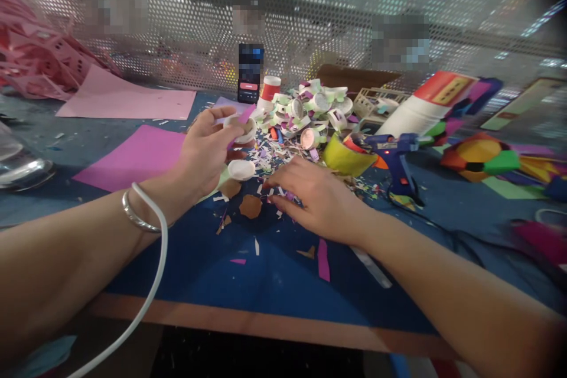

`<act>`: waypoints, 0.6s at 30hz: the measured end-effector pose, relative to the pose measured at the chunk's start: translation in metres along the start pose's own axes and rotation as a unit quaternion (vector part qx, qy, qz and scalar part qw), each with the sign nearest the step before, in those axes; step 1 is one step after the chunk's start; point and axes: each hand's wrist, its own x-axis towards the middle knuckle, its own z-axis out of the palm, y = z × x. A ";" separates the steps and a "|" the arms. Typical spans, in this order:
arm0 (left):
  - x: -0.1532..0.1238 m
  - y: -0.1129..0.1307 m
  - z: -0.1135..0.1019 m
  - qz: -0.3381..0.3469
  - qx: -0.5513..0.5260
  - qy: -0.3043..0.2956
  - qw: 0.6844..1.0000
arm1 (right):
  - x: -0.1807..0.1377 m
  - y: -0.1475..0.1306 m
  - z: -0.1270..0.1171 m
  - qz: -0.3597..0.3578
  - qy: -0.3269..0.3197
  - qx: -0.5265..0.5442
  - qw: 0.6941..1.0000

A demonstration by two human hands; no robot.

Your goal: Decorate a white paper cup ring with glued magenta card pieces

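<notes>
My left hand [206,139] is closed on a small round white paper cup [243,130], its fingers around the rim. A purple paper strip [247,113] stands up at the cup's edge. Just below that hand lies another white cup piece [241,169]. My right hand [305,192] hovers low over the paper scraps, thumb and fingers apart, with nothing visible between them. Left of its fingertips are a brown cardboard disc [251,206] and a second brown piece [231,189]. A narrow purple strip [323,260] rests nearer the table edge.
Behind the hands is a heap of white cup pieces [310,106]. A blue glue gun [396,159] with a cable stands to the right by a yellow-green container [348,156]. Purple paper [137,159] lies left. A phone [250,74] leans on the perforated metal screen [186,41].
</notes>
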 end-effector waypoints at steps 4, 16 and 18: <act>0.005 -0.005 -0.002 -0.010 -0.005 0.011 1.000 | 0.020 0.009 0.002 0.011 0.012 -0.015 1.000; 0.008 -0.008 -0.004 -0.002 0.007 0.015 1.000 | 0.042 0.002 -0.001 -0.014 -0.013 0.063 0.998; 0.008 -0.007 -0.003 -0.005 0.017 0.019 1.000 | 0.030 -0.009 -0.020 0.061 -0.046 0.203 0.976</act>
